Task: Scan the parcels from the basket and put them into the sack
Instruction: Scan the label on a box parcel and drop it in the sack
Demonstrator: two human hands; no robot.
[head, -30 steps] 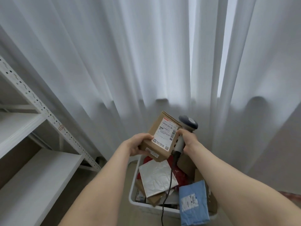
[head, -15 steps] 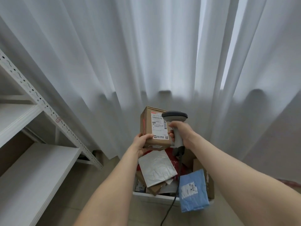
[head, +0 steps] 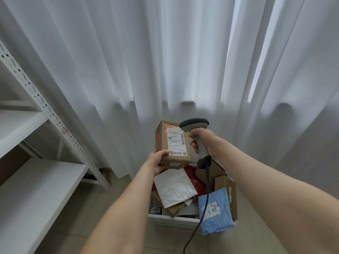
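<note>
Basket [head: 172, 219] at lower centre, heaped with parcels [head: 174, 187]. Just above, cardboard parcel [head: 163, 158] now turned upright, base gripped in curled left hand [head: 158, 161]; scanner [head: 194, 123] clenched in right hand [head: 205, 142], now levelled beside label [head: 177, 142]. Red beam [head: 159, 142] across box; suggests scan under way, sack unseen.

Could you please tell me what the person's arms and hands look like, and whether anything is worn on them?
Both arms are bare: the left forearm and right forearm show no sleeve as far as the picture's edge. The left hand and right hand are ungloved, and no watch, bracelet or ring shows on the parts in view.
</note>
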